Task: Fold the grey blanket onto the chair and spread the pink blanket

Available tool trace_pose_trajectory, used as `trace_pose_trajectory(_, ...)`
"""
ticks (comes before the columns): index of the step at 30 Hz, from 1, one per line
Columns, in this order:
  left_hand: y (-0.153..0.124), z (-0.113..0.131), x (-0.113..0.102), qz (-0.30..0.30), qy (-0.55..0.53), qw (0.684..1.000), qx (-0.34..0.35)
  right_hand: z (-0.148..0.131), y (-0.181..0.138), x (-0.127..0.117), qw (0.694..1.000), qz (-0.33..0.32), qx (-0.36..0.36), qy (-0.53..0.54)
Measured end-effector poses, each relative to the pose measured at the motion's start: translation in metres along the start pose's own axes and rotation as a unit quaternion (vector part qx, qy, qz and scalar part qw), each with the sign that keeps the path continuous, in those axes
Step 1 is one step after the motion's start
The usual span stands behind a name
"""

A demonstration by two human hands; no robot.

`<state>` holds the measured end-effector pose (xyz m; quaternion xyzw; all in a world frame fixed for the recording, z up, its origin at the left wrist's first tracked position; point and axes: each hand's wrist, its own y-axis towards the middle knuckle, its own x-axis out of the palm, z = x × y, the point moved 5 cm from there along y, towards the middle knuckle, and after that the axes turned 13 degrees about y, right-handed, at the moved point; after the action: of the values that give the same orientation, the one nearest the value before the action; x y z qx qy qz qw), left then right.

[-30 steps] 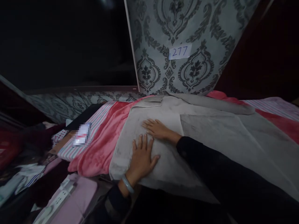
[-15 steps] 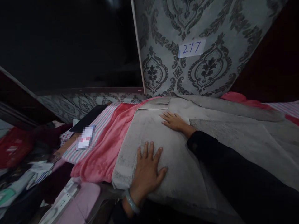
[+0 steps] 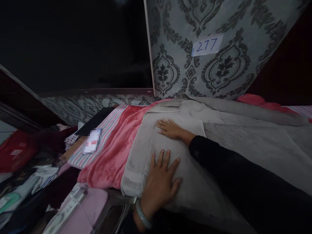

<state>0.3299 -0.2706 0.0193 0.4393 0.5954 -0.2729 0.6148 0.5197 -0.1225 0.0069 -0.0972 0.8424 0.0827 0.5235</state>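
Observation:
A large grey towel (image 3: 231, 143) lies spread over a pink blanket (image 3: 114, 152) on a bed. My left hand (image 3: 161, 182) rests flat on the towel's near edge, fingers spread, a pale bangle on the wrist. My right hand (image 3: 170, 129) lies flat farther up the towel, fingers stretched toward the left, its arm in a dark sleeve. Neither hand holds anything.
A striped sheet (image 3: 104, 136) shows left of the blanket, with a small blurred card (image 3: 92, 145) on it. A patterned grey wall panel bears a paper label (image 3: 207, 45) reading 277. Clothes are heaped at the left, and a white power strip (image 3: 65, 211) lies near the bottom left.
My right hand slid up the towel and then back toward the left. My left hand stayed flat on the near edge while the view shifted slightly.

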Motion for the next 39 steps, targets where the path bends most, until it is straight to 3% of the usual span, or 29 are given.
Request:
trace_pose_trajectory(5,-0.015,0.006,0.006,0.000,0.009,1.000,-0.006,0.040,0.012,-0.013,0.998,0.022,0.051,0.006)
trace_pose_trajectory(9,-0.029,0.013,0.017,0.012,0.020,1.000,-0.014,0.050,0.013,-0.017,0.998,0.042,0.047,0.007)
trace_pose_trajectory(12,-0.035,0.015,0.024,0.021,0.029,0.999,-0.022,0.046,0.012,-0.020,0.998,0.041,0.047,-0.004)
trace_pose_trajectory(16,-0.035,0.014,0.020,0.032,0.035,0.999,-0.022,0.035,0.002,-0.035,0.992,0.062,0.106,-0.028)
trace_pose_trajectory(18,-0.033,0.011,0.015,0.039,0.038,0.998,-0.020,0.027,-0.012,-0.042,0.989,0.076,0.120,-0.047)
trace_pose_trajectory(22,-0.027,0.012,0.007,0.042,0.039,0.998,-0.015,0.013,-0.060,-0.043,0.992,0.087,0.082,-0.049)
trace_pose_trajectory(24,-0.019,0.024,0.002,0.032,0.030,0.999,-0.013,0.011,-0.088,-0.038,0.994,0.081,0.064,-0.045)
trace_pose_trajectory(27,-0.003,0.061,-0.003,0.013,-0.003,0.999,0.040,0.014,-0.120,-0.029,0.996,0.056,0.054,-0.040)
trace_pose_trajectory(31,0.009,0.109,0.003,0.022,-0.029,0.995,0.095,0.032,-0.133,-0.028,0.996,0.046,0.065,-0.026)
trace_pose_trajectory(39,-0.009,0.120,0.019,0.033,0.018,0.994,0.102,0.089,-0.118,-0.048,0.986,0.080,0.147,-0.004)
